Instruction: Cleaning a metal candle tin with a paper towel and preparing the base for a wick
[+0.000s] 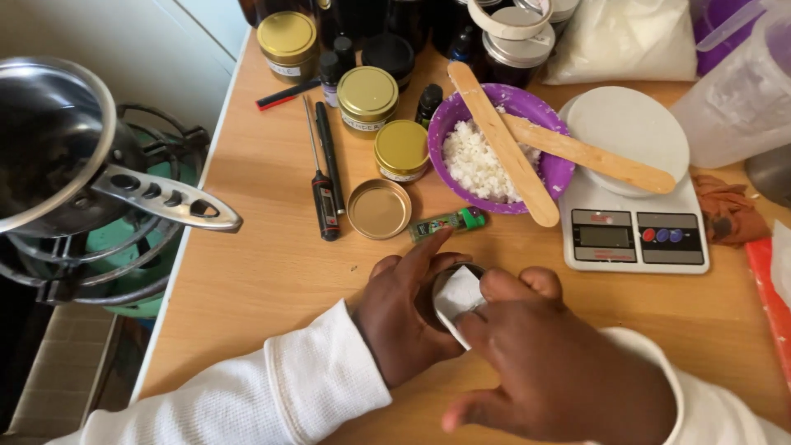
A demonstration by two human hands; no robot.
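My left hand (404,317) wraps around a small dark jar (438,284) standing on the wooden table (264,264). My right hand (552,363) presses a folded white tissue (458,298) into the jar's mouth. Most of the jar is hidden by both hands. Just beyond my fingers lies a small green vial (449,222) on its side. A loose gold lid (378,208) rests upside down to the left of the vial.
A purple bowl (554,169) of white flakes holds two wooden sticks (503,144). A white kitchen scale (633,222) stands to its right. Gold-lidded jars (367,97), a probe thermometer (323,185) and dark bottles sit behind. A steel pot (49,140) rests on a burner at left.
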